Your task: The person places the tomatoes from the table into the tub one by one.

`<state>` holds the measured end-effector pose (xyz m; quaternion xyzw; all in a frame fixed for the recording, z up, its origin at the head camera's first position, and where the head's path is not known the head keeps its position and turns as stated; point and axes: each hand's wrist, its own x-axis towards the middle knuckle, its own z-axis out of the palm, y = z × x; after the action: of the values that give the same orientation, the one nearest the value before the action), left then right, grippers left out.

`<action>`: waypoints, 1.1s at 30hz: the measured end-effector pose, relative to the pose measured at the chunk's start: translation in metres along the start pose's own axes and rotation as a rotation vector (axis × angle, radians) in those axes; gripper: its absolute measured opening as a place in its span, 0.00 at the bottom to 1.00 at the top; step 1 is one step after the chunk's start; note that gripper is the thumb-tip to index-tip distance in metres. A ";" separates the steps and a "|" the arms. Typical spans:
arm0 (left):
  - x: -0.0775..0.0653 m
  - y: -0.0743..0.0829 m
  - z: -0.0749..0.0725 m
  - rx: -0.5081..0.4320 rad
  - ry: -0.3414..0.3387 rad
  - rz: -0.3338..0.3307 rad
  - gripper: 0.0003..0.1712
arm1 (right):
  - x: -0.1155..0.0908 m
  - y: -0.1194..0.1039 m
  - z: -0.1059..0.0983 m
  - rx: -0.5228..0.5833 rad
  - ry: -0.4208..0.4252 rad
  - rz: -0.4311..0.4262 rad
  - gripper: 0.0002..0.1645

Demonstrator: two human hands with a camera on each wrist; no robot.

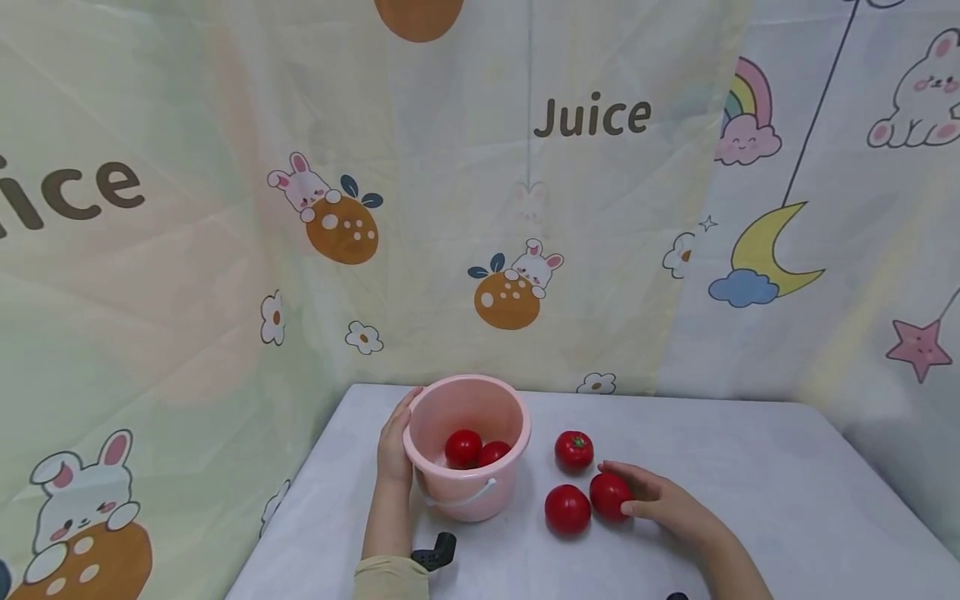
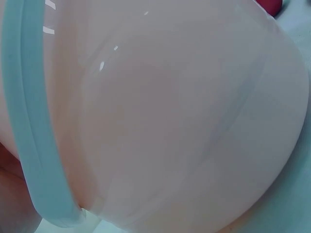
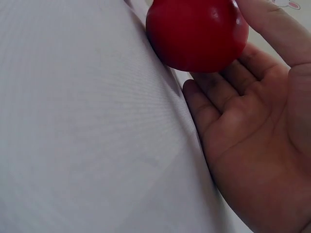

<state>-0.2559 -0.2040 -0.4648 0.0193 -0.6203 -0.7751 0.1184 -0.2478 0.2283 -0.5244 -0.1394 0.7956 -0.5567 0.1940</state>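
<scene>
A pink bucket with a pale blue handle stands at the table's far left, mouth tilted toward me. Inside it lie two red tomatoes. Against the bucket's left side rests my left hand, its fingers stretched along the rim; the thumb is hidden in the head view. To the right, my right hand holds a tomato on the table, thumb in front and fingers behind; the right wrist view shows this tomato near the fingertips. Touching or nearly touching it is another tomato.
A further tomato with a green stem top sits behind these two. A black device shows by the left wrist. The white-covered table meets a printed cloth curtain at its back edge and sides.
</scene>
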 end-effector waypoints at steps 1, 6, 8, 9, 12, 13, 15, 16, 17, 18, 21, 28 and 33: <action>0.000 0.000 0.000 0.000 0.000 -0.001 0.22 | 0.000 0.001 0.000 0.002 -0.002 -0.004 0.45; 0.000 0.001 -0.001 -0.007 -0.005 -0.002 0.22 | 0.000 0.002 -0.001 -0.006 -0.002 -0.008 0.46; 0.001 0.001 -0.001 -0.003 -0.005 -0.001 0.22 | 0.000 0.002 -0.001 -0.014 0.002 -0.001 0.46; 0.001 0.001 -0.001 0.001 -0.006 0.003 0.22 | 0.001 0.003 -0.001 -0.018 0.005 0.004 0.46; 0.000 0.000 -0.001 0.010 -0.004 0.006 0.22 | 0.002 0.003 0.000 -0.029 0.017 0.025 0.47; 0.000 0.000 -0.001 0.012 -0.002 0.005 0.22 | 0.002 0.002 0.000 -0.034 0.024 0.032 0.48; 0.000 0.000 -0.001 0.014 -0.001 0.003 0.22 | 0.002 0.002 0.001 -0.038 0.033 0.040 0.48; 0.000 0.001 -0.001 0.012 0.000 -0.001 0.22 | 0.002 0.002 0.002 -0.043 0.038 0.042 0.47; 0.000 0.001 -0.001 0.012 0.000 -0.005 0.22 | 0.002 0.002 0.002 -0.047 0.043 0.042 0.47; 0.000 0.001 -0.001 0.013 0.000 -0.005 0.22 | 0.002 0.002 0.002 -0.049 0.046 0.041 0.47; -0.001 0.000 -0.001 0.014 -0.002 -0.006 0.22 | 0.003 0.003 0.002 -0.056 0.056 0.041 0.47; 0.000 0.000 -0.001 0.011 -0.006 0.014 0.23 | 0.003 0.003 0.000 -0.070 0.066 0.045 0.46; 0.001 -0.001 -0.001 0.009 -0.007 0.017 0.23 | 0.002 -0.001 -0.001 -0.078 0.062 0.060 0.46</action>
<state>-0.2566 -0.2053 -0.4657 0.0120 -0.6242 -0.7715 0.1228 -0.2502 0.2281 -0.5233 -0.1056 0.8262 -0.5233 0.1801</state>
